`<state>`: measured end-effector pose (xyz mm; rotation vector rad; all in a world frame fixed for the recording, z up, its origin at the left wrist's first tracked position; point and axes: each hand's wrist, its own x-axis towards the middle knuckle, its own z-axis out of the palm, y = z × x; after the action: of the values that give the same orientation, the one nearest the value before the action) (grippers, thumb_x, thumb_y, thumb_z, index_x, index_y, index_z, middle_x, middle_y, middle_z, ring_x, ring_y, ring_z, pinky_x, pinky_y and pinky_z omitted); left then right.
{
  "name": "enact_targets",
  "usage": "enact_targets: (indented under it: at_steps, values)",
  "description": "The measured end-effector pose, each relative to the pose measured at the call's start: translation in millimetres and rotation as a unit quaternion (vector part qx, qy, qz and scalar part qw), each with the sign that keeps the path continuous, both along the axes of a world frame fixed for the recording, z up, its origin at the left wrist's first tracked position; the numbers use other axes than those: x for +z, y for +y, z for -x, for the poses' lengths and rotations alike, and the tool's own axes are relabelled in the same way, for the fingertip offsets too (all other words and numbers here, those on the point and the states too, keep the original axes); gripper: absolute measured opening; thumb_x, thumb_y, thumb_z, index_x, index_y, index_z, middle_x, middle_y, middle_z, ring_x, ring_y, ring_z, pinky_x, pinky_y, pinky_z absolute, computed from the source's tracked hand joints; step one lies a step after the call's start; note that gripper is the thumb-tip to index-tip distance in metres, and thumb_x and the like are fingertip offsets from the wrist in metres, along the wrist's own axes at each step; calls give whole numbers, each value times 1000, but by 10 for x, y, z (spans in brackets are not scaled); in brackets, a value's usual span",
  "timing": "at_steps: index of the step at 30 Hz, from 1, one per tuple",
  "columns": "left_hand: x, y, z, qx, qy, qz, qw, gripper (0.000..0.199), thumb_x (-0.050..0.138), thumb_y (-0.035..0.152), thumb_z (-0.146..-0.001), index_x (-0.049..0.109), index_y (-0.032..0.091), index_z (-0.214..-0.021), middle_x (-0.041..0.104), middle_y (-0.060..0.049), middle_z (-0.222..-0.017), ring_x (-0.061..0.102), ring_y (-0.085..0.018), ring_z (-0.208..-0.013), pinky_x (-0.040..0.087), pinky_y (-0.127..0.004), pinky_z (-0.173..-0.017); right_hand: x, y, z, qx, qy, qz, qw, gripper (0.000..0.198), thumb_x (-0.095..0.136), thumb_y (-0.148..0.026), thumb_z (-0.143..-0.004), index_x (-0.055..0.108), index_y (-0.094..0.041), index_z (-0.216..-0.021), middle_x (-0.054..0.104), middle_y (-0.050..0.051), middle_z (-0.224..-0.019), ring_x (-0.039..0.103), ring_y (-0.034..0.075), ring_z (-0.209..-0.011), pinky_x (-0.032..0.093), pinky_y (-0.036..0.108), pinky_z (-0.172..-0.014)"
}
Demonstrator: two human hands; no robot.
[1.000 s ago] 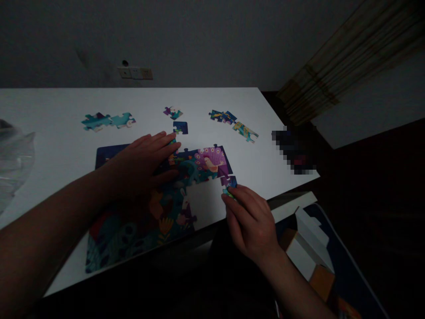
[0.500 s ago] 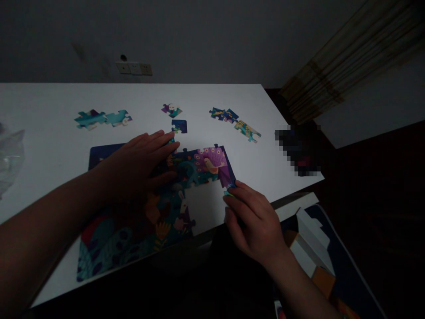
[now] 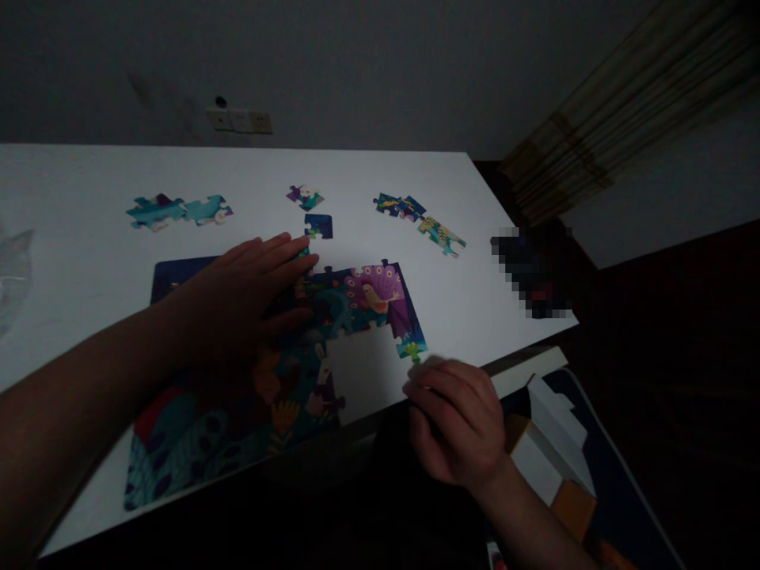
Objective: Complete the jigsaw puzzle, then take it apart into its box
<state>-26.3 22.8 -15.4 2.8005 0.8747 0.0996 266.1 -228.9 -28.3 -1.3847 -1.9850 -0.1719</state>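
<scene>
A colourful jigsaw puzzle (image 3: 285, 419), partly joined, lies near the table's front edge. My left hand (image 3: 249, 293) rests flat and open on its upper middle, fingers stretched toward the right, hiding part of the picture. On the puzzle's right side are a purple peacock (image 3: 377, 289) and, below it, an edge piece with a green shape (image 3: 412, 348). Just below that piece is my right hand (image 3: 457, 419), its fingers loosely curled and the thumb apart, with nothing visible in them. A gap in the puzzle shows bare table between the rabbit piece (image 3: 324, 384) and my right hand.
Loose puzzle pieces lie beyond the puzzle: a teal pair (image 3: 178, 211), a purple-and-white piece (image 3: 305, 196), a dark blue corner piece (image 3: 319, 226) and a blue-and-yellow group (image 3: 419, 218). Clear plastic (image 3: 13, 277) is at left, an open box (image 3: 552, 443) at lower right.
My right hand has come off the right-edge piece and moved down toward me, uncovering the green shape. My left hand stays flat on the puzzle. The view has shifted slightly.
</scene>
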Motion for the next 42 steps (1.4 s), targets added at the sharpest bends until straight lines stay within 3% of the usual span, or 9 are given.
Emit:
enact_targets:
  at_steps: [7, 14, 22, 26, 30, 32, 34, 38, 42]
  values:
    - [-36, 6, 29, -8, -4, -2, 1000, 76, 48, 66, -110, 40, 34, -179, 38, -10, -187, 37, -43, -171, 31, -63, -140, -81, -59, 26, -11, -5, -12, 1000, 33, 70, -12, -92, 76, -22, -123, 85, 8, -111, 79, 29, -108, 66, 49, -89]
    - [-59, 13, 43, -7, -10, -1, 1000, 79, 49, 69, -109, 40, 34, -180, 38, -8, -188, 36, -43, -171, 29, -64, -141, -43, 24, 30, -37, -43, 65, 996, 50, 68, -26, -100, 66, -20, -150, 79, 15, -146, 70, 37, -141, 61, 58, -106]
    - [-60, -13, 40, -5, -9, -2, 1000, 79, 50, 66, -111, 43, 26, -179, 37, -14, -188, 35, -44, -172, 28, -64, -141, -63, 47, 45, -20, -50, 45, 998, 47, 69, -22, -99, 69, -16, -146, 79, 16, -145, 71, 36, -139, 59, 54, -105]
    - [-5, -24, 6, -7, 0, -8, 1000, 77, 50, 65, -111, 48, 24, -176, 39, -16, -187, 38, -45, -170, 32, -65, -139, 42, 88, -112, 10, -24, 53, 998, 45, 68, -20, -99, 69, -20, -145, 78, 15, -147, 73, 35, -137, 60, 54, -105]
    - [25, -12, -11, -15, 12, -15, 1000, 77, 46, 65, -113, 49, 19, -174, 40, -20, -185, 41, -44, -169, 34, -63, -138, 306, 478, -602, -49, 24, 28, 998, 35, 63, -19, -105, 74, -25, -137, 81, 12, -135, 76, 33, -126, 60, 53, -106]
    - [24, -5, -10, -16, 15, -18, 1000, 76, 47, 65, -113, 49, 19, -174, 41, -21, -185, 40, -44, -170, 34, -62, -139, 407, 835, -869, -90, -1, 62, 994, 27, 60, -27, -109, 78, -24, -129, 83, 12, -124, 77, 33, -117, 60, 53, -104]
    - [21, -2, -8, -16, 21, -21, 999, 76, 48, 65, -113, 48, 19, -174, 41, -21, -185, 39, -44, -170, 35, -63, -139, 437, 1227, -1057, -124, -44, 109, 985, 33, 57, -34, -110, 78, -20, -131, 81, 17, -130, 74, 38, -123, 58, 57, -108]
    - [16, 5, 1, -20, 25, -27, 999, 75, 50, 64, -114, 48, 19, -174, 40, -22, -185, 42, -43, -170, 36, -65, -138, 344, 1790, -1111, -164, -99, 185, 964, 45, 60, -38, -107, 73, -12, -141, 74, 26, -144, 65, 44, -135, 50, 62, -119]
    - [-10, 24, 16, -24, 28, -31, 999, 76, 49, 65, -114, 47, 19, -174, 39, -23, -185, 39, -43, -171, 36, -66, -139, 268, 1866, -1015, -185, -100, 222, 952, 35, 58, -34, -107, 75, -17, -133, 78, 23, -133, 70, 41, -121, 57, 59, -106]
